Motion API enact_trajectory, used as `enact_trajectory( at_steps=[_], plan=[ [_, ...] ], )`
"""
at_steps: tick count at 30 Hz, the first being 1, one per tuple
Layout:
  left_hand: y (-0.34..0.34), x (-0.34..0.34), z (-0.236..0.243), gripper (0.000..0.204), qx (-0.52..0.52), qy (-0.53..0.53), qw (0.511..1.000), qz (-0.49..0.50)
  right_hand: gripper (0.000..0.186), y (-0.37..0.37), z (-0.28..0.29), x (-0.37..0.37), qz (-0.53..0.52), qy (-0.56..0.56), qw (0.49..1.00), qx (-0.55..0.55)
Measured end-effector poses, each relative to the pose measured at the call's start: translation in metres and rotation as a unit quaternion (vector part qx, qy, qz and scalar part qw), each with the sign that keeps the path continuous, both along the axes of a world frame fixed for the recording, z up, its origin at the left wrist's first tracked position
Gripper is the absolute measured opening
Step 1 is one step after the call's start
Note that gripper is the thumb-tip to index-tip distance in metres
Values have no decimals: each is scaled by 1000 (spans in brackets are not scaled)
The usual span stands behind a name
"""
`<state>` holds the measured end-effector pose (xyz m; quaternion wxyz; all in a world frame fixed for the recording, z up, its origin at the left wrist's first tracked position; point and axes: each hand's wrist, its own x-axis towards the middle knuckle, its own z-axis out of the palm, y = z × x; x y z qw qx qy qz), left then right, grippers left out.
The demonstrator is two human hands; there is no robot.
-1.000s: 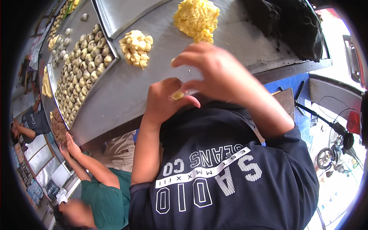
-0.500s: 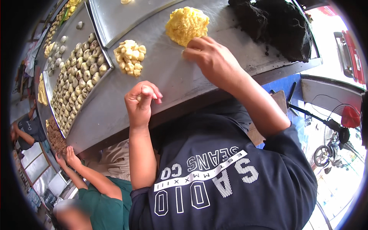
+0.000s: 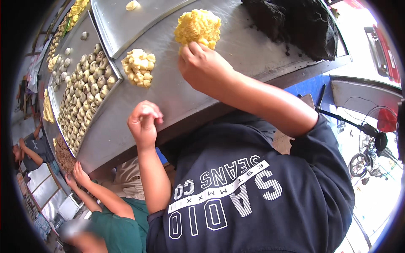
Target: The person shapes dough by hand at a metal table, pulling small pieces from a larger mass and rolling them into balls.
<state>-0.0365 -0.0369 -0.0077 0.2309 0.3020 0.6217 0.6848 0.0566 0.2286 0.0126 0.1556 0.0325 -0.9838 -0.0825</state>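
Observation:
My right hand (image 3: pixel 204 67) reaches to the near side of a heap of shredded-looking yellow filling (image 3: pixel 198 27), its fingertips pinched together against it. Whatever is between those fingers is hidden from above. Lower left, just above the metal table's near edge, my left hand (image 3: pixel 144 122) is curled with thumb and fingers drawn in. Its fingertips are smeared by motion, and I cannot make out what they hold. Beyond the left hand lies a pile of pale dough pieces (image 3: pixel 138 67) on the metal table (image 3: pixel 177 99).
At left, a tray (image 3: pixel 119 80) carries rows of round filled dough balls (image 3: pixel 86 90). Another metal tray (image 3: pixel 145 26) at the back holds one pale piece (image 3: pixel 132 5). A large black mass (image 3: pixel 301 29) sits far right. A co-worker's hands (image 3: pixel 78 173) touch a brown mass (image 3: pixel 64 154).
My right hand has moved left and its fingertips now meet the near side of the yellow heap. My left hand stays curled, a little further left in view.

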Motion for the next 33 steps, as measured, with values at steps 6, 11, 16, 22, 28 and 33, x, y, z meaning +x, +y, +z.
enact_trajectory(
  at_steps=[6, 11, 16, 22, 28, 33],
  plan=[
    [-16, -1, 9, 63, 4, -122, 989, 79, 20, 23, 26, 32, 8, 71, 949, -307],
    [-8, 1, 8, 48, -64, 70, 995, 5, 16, 14, 12, 27, -16, 0, 944, -329],
    [-9, 0, 4, 46, -2, -24, 999, 24, 22, -25, -5, 15, 11, 69, 990, -121],
    [-8, 18, 41, 16, -245, 197, 949, -15, 17, 22, 16, 55, 57, -20, 960, -275],
    [17, 9, 20, 35, -157, 333, 930, -16, 15, 66, 0, 24, 64, 7, 964, -257],
    [38, 18, 7, 42, -110, 53, 992, 42, 16, 101, 22, 47, 30, -43, 947, -318]
  ],
)
